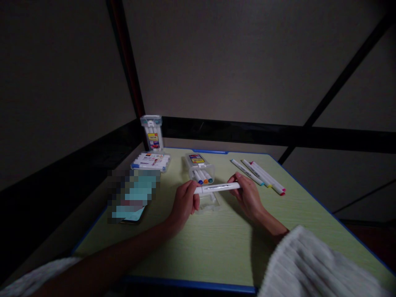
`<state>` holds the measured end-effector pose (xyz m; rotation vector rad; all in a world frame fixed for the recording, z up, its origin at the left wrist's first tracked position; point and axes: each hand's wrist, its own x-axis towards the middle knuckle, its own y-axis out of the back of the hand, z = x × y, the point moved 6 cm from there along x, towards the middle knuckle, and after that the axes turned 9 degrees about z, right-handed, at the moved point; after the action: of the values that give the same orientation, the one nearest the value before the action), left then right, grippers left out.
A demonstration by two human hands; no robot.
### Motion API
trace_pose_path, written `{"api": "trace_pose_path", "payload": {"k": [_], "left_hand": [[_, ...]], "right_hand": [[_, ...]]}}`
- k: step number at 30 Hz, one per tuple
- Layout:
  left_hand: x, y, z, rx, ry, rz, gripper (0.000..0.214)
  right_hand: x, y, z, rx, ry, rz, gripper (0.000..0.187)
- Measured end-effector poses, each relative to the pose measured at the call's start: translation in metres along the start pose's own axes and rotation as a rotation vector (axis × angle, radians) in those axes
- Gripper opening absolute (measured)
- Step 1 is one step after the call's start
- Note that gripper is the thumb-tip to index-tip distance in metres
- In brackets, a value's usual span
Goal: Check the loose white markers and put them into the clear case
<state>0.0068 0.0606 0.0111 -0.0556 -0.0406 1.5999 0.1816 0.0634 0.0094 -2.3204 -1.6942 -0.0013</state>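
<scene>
Both my hands hold one white marker [216, 188] level above the pale green table [216, 251]. My left hand [185, 203] pinches its left end, fingers closed round the cap. My right hand [247, 194] grips its right end with closed fingers. Just behind the marker lies an open clear marker case [199, 166] with three markers sticking out, their tips blue, orange and teal. A clear lid [210, 202] lies under the marker between my hands.
Three loose white markers [260, 176] lie at the right back. A flat pack of markers [151, 161] and an upright marker box [152, 133] stand at the back left. A phone with a blurred screen [133, 197] lies at the left. The table has a blue edge [192, 284].
</scene>
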Motion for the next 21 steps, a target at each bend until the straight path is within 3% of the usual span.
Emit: {"api": "trace_pose_path", "payload": {"k": [21], "left_hand": [[0.0012,-0.0040,-0.0016,-0.072,0.021,-0.046,0.040]], "right_hand": [[0.0031,0.0019,0.0005,0.021,-0.007,0.017,0.037]]}}
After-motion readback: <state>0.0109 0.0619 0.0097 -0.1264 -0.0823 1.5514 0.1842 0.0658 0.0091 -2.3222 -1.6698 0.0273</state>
